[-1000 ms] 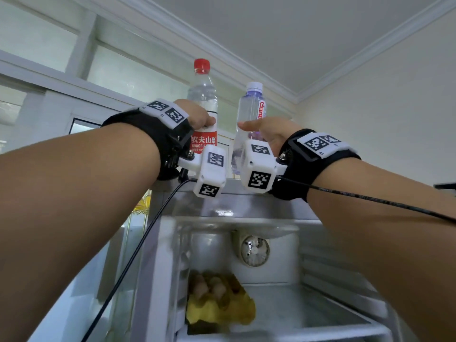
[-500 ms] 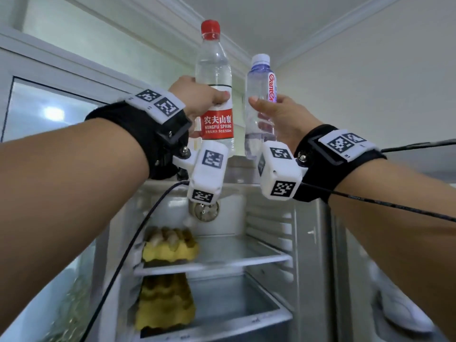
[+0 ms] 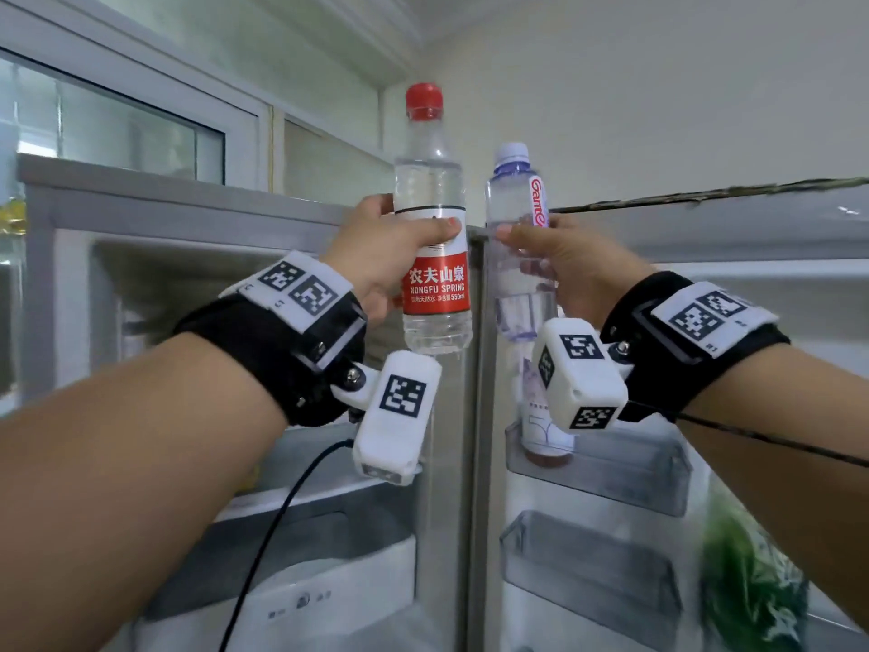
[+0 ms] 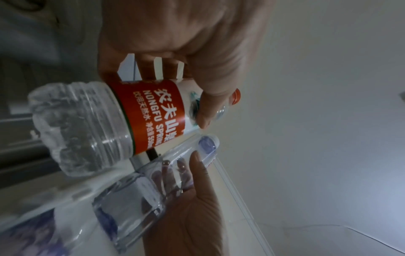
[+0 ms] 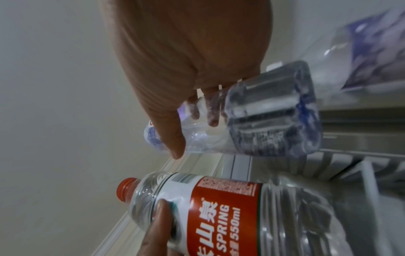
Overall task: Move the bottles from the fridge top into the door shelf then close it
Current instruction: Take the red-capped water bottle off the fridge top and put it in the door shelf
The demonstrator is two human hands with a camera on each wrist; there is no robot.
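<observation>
My left hand grips a clear water bottle with a red cap and red label, upright in the air in front of the open fridge. My right hand grips a smaller clear bottle with a white cap and purple tint, upright beside it. The wrist views show the red-label bottle under my left thumb and the purple-tint bottle with my right fingers curled round it. The open door's upper shelf lies just below my right wrist. A lower door shelf sits beneath it.
A pale bottle with a reddish base stands in the upper door shelf, partly behind my right wrist camera. A bag of green vegetables shows at the lower right. The fridge's open interior with its drawer is at the left.
Both hands have lifted the bottles off the fridge top and carried them down and right, toward the open door. My view has swung right, so the door shelves now show.
</observation>
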